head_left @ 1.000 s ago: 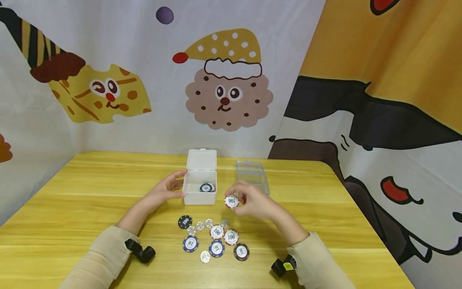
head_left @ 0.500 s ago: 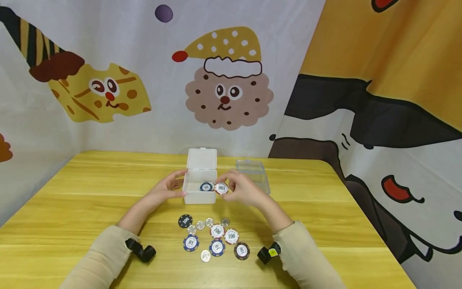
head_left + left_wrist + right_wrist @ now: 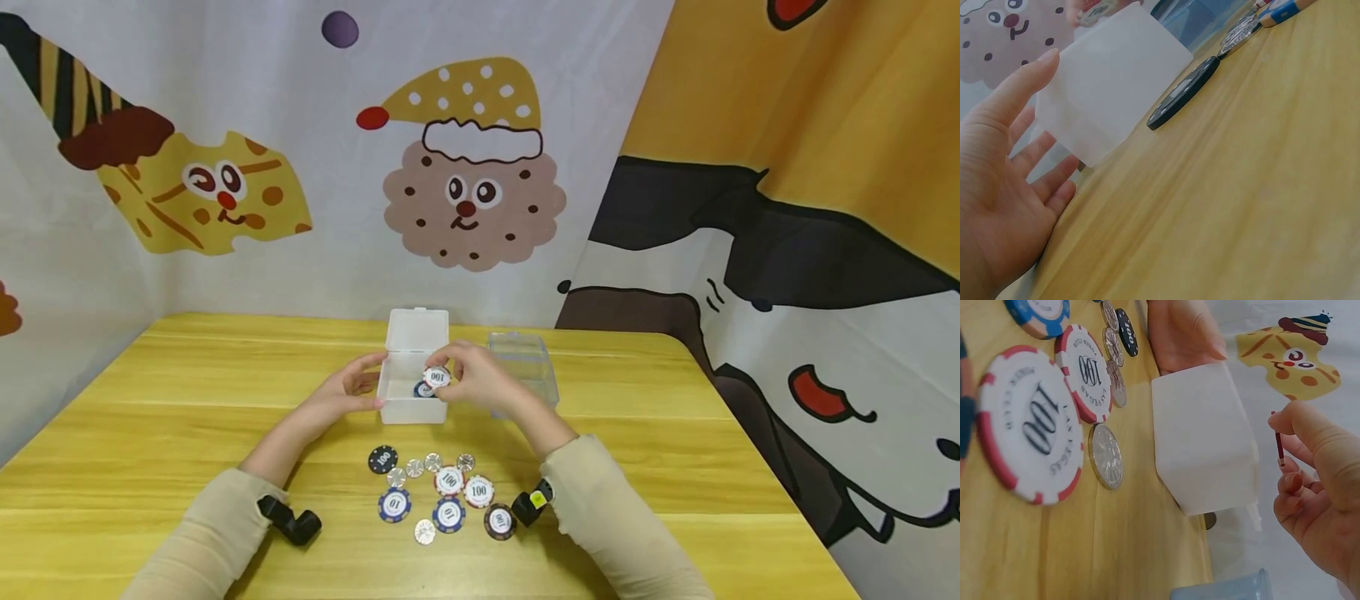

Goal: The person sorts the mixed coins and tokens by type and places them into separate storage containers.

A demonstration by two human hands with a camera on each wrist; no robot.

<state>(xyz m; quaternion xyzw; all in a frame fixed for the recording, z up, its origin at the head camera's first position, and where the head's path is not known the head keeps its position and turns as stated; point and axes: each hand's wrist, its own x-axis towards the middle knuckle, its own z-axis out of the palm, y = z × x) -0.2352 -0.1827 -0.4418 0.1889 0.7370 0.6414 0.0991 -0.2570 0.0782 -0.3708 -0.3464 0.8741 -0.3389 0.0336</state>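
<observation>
My right hand [image 3: 483,382] pinches a red-and-white poker chip [image 3: 437,377], marked 100, between thumb and fingers over the open white box [image 3: 412,411]. Edge-on, the same chip [image 3: 1279,441] shows above the box in the right wrist view. Inside the box lies a dark blue chip [image 3: 422,390], partly covered by the held one. My left hand [image 3: 347,388] rests against the box's left side; its thumb and loosely spread fingers [image 3: 1040,150] touch or nearly touch the wall. The raised lid [image 3: 417,330] stands at the back of the box.
In front of the box lie a black chip [image 3: 382,459], a blue chip [image 3: 394,505], white-and-red chips [image 3: 479,492], a brown-black chip [image 3: 500,522] and several silver coins [image 3: 424,532]. A clear plastic box [image 3: 536,367] stands to the right, partly behind my right hand.
My right hand has carried the red-and-white chip leftward and slightly up, from beside the white box to over its opening. My left hand has stayed at the box's side.
</observation>
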